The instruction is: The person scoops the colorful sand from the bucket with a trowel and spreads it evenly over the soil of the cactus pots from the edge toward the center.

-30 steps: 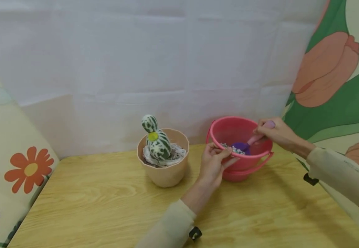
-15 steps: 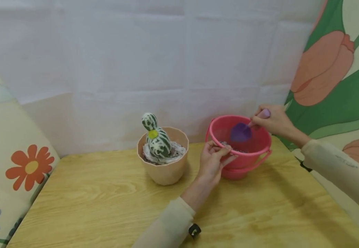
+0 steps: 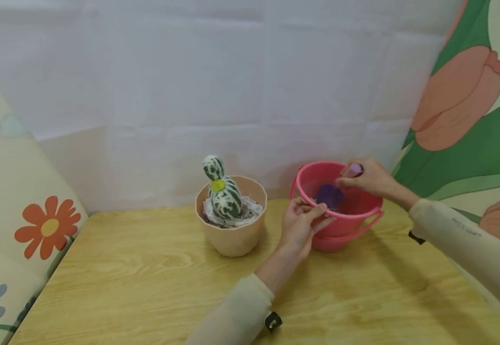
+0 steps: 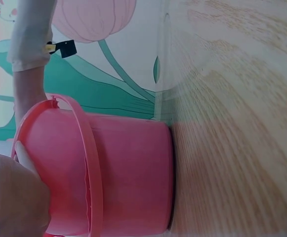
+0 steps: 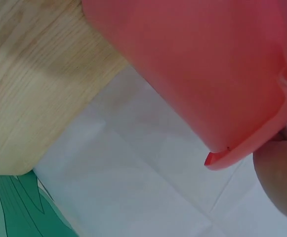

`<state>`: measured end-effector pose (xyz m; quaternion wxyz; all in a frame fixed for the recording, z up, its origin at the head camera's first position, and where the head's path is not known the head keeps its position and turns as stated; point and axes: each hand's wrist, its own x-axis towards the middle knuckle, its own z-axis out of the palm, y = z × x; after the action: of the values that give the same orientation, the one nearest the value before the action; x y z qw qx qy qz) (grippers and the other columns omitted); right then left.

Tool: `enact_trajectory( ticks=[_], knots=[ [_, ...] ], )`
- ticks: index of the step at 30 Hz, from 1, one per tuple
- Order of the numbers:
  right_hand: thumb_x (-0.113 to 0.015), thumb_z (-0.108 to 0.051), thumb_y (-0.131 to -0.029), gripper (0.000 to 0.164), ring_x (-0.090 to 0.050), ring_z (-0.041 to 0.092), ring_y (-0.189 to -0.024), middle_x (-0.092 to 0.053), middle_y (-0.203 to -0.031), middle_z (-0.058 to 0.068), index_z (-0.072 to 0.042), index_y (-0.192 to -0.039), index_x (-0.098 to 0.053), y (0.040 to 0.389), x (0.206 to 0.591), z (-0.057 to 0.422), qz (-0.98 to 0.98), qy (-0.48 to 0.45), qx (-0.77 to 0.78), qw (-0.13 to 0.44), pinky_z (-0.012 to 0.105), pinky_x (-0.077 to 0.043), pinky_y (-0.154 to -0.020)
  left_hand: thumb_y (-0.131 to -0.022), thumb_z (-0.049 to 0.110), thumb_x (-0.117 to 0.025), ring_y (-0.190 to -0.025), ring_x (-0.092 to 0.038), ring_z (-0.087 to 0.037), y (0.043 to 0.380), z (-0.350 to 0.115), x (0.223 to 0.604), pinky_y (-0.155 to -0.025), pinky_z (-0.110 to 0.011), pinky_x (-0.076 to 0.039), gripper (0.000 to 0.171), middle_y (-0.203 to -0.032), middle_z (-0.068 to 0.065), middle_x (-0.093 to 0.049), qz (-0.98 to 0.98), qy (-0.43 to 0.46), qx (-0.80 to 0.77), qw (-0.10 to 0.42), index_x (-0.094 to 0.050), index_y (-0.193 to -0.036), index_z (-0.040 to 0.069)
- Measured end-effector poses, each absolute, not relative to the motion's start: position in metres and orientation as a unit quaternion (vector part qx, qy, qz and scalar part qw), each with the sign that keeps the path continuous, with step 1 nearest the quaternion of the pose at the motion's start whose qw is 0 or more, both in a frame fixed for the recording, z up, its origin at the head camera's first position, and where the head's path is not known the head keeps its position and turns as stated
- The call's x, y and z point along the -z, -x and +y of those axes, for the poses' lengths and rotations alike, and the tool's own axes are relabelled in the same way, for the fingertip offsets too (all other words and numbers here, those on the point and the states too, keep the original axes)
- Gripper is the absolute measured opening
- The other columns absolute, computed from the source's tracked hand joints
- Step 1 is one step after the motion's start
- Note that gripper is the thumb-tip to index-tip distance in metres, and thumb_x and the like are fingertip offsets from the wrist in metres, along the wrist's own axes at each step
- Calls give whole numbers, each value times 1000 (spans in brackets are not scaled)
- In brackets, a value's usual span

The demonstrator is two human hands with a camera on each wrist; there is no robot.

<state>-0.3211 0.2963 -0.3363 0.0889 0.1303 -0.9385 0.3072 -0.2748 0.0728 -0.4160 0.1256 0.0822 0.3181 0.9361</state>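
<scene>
In the head view a pink bucket (image 3: 348, 225) stands at the back right, with greyish granular material low inside it. My left hand (image 3: 297, 227) pinches the near-left part of its rim, thumb over the edge. My right hand (image 3: 369, 181) holds a small shovel by its lilac handle (image 3: 353, 171). The purple shovel blade (image 3: 330, 196) is inside the bucket, down near the granules. In the left wrist view the bucket wall (image 4: 133, 173) and its hanging handle show beside my left hand (image 4: 15, 197). Only part of my right hand (image 5: 281, 177) appears in the right wrist view, at the bucket's rim.
Left of the bucket, a peach plant pot (image 3: 232, 242) holds a green-and-white striped plush cactus (image 3: 226, 197) with a yellow flower. Both stand on a wood-grain table (image 3: 146, 278). A white sheet (image 3: 180, 72) hangs behind, with flower-patterned panels at both sides.
My right hand lifted the shovel from the granules, then lowered it into the bucket again, a little further left. My left hand stays on the rim.
</scene>
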Motion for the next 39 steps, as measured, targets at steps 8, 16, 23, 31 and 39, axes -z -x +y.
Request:
enact_trajectory(
  ticks=[8,16,23,31,39],
  knots=[
    [-73,-26,-97,25,-71,22,-92,-76,-94,6,-2,-102,-80,319,331,298,-944,-156,-289,34,30,-57,-77,-88,-15,-68,-86,-69,-25,278,73,418,-83,-51,-59,29,-93,-14,-60,315,-84,-937,125,-52,-106,2],
    [-76,-10,-91,13,-70,23,-84,-76,-91,9,0,-98,-79,320,334,310,-949,-201,-223,97,31,-57,-70,-89,-16,-66,-87,-69,-26,282,74,421,-83,-51,-60,28,-98,-19,-61,311,-87,-939,120,-53,-108,1],
    [-78,-8,-87,10,-70,18,-72,-75,-83,8,1,-92,-80,322,346,312,-954,-188,-211,101,27,-57,-61,-89,-16,-66,-87,-69,-25,282,73,423,-84,-50,-59,29,-97,-17,-61,312,-89,-938,124,-52,-108,2],
    [-75,-11,-91,9,-72,18,-77,-75,-82,2,-4,-91,-81,321,346,305,-951,-186,-233,84,25,-57,-66,-88,-15,-69,-89,-69,-28,281,75,424,-83,-50,-60,30,-96,-16,-62,311,-84,-939,121,-53,-108,1],
    [-72,-12,-95,12,-72,18,-84,-76,-84,0,-5,-92,-82,321,344,307,-945,-194,-255,65,20,-56,-72,-88,-15,-68,-85,-69,-25,280,74,423,-82,-50,-60,28,-94,-14,-60,308,-79,-940,121,-53,-104,2]
  ],
)
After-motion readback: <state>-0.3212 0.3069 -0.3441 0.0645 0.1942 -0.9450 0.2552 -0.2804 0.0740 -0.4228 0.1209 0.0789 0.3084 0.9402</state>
